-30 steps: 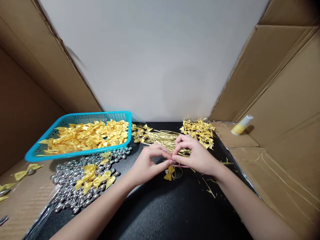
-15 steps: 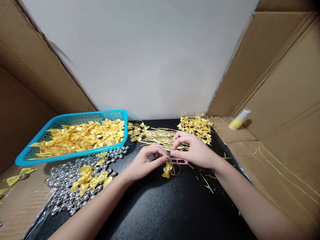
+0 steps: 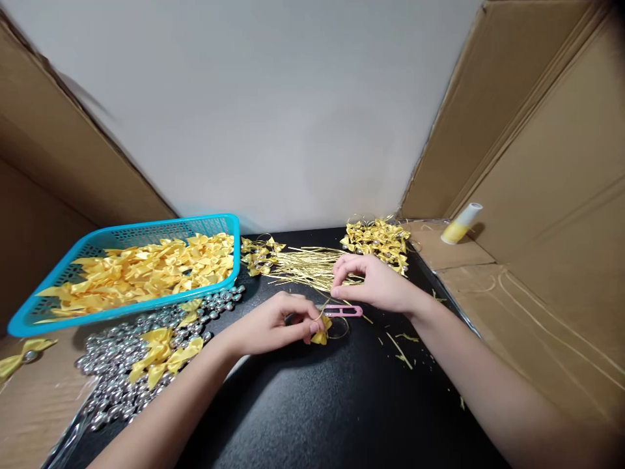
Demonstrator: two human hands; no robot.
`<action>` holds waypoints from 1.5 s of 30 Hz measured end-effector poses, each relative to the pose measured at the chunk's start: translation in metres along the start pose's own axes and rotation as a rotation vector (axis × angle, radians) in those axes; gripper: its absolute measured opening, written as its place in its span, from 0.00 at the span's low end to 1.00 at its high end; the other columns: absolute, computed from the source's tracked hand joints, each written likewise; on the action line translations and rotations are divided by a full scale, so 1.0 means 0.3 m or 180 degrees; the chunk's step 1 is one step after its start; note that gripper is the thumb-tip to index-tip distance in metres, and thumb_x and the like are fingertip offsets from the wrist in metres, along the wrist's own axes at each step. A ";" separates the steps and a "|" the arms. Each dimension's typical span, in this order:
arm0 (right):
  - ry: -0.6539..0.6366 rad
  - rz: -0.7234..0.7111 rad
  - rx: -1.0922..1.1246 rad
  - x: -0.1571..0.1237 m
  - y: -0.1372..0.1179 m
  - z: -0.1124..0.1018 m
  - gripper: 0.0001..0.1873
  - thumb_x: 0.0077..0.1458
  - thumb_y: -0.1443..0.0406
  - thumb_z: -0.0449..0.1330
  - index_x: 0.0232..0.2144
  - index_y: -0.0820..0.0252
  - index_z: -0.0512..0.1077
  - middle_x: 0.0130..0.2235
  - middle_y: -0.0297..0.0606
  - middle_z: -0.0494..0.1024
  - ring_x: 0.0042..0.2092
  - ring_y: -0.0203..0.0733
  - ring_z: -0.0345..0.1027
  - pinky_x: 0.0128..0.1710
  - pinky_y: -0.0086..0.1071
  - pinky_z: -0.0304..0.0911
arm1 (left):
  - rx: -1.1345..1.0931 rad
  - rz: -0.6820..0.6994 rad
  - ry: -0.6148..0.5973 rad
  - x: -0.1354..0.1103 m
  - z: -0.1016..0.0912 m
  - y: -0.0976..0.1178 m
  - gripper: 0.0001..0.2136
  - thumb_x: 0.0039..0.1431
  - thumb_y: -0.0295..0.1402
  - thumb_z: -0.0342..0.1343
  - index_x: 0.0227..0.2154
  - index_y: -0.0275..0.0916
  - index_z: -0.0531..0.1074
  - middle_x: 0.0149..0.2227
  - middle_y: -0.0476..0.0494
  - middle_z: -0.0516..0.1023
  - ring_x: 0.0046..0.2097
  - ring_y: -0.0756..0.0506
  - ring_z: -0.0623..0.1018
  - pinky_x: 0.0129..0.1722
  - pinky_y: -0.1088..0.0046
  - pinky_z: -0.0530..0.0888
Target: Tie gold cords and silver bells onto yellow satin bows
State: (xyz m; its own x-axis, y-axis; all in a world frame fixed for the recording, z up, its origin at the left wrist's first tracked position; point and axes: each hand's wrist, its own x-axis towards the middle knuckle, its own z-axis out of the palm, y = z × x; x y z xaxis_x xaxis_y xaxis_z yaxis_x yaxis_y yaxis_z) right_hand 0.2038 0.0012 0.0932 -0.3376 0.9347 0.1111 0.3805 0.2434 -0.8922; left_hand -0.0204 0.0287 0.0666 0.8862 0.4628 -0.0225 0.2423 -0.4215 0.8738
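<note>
My left hand (image 3: 288, 324) pinches thin gold cord (image 3: 338, 337) between thumb and forefinger. A yellow satin bow (image 3: 320, 335) hangs just beyond its fingertips, partly hidden by them, with a loop of the cord curving out to its right. Higher and to the right, my right hand (image 3: 374, 284) has its thumb and fingers drawn together on what appears to be the cord's other end; the tip itself is hard to see. Pink thread snips (image 3: 346, 311) lie on the black tabletop (image 3: 312, 404) between and below the hands.
At left, a blue basket (image 3: 237, 254) holds many yellow bows. Silver beads (image 3: 114, 365) with several bows on them spread below it. Behind the hands lie gold strips (image 3: 310, 266) and a pile of beaded bows (image 3: 378, 238). A yellow-white cone (image 3: 461, 223) stands right, by cardboard walls.
My left hand has moved down and left, away from the right hand, taking the cord over the bow. The fingertips have separated, and more of the pink snips shows. The view has shifted slightly.
</note>
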 end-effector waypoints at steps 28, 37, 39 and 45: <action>-0.0466 -0.0071 -0.0312 -0.040 -0.038 -0.080 0.04 0.48 0.71 0.64 0.23 0.60 0.74 0.33 0.34 0.76 0.37 0.38 0.71 0.42 0.34 0.64 | 0.1912 -0.0297 -0.0244 -0.057 0.068 0.132 0.15 0.55 0.36 0.57 0.46 0.46 0.74 0.57 0.43 0.69 0.53 0.37 0.71 0.52 0.53 0.70; -0.0578 -0.0217 -0.0316 -0.033 -0.029 -0.017 0.04 0.48 0.70 0.65 0.23 0.61 0.75 0.32 0.35 0.76 0.36 0.37 0.70 0.40 0.32 0.64 | 0.1785 0.0103 0.0232 -0.106 0.120 0.052 0.11 0.61 0.31 0.49 0.43 0.42 0.74 0.43 0.43 0.79 0.41 0.44 0.78 0.42 0.67 0.74; -0.0562 -0.0210 -0.0367 -0.030 -0.026 -0.009 0.04 0.48 0.71 0.64 0.23 0.61 0.74 0.31 0.35 0.76 0.35 0.37 0.69 0.40 0.33 0.64 | 0.1569 0.0082 0.0683 -0.099 0.129 0.043 0.09 0.61 0.29 0.49 0.37 0.40 0.75 0.37 0.44 0.80 0.38 0.46 0.78 0.39 0.70 0.73; -0.0471 -0.0205 -0.0324 -0.032 -0.033 -0.003 0.06 0.48 0.73 0.62 0.23 0.60 0.73 0.31 0.34 0.75 0.36 0.37 0.69 0.39 0.32 0.63 | 0.0893 -0.0488 0.1647 -0.028 0.139 0.042 0.04 0.57 0.33 0.58 0.33 0.39 0.76 0.28 0.49 0.77 0.25 0.51 0.67 0.25 0.76 0.64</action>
State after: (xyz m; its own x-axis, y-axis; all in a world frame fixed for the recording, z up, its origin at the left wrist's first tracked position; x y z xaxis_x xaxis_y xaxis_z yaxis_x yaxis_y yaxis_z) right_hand 0.2039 -0.0100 0.1014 -0.4842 0.8699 0.0941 0.4366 0.3335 -0.8355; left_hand -0.0082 -0.0131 0.0576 0.5429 0.8239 0.1625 0.5092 -0.4769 0.7164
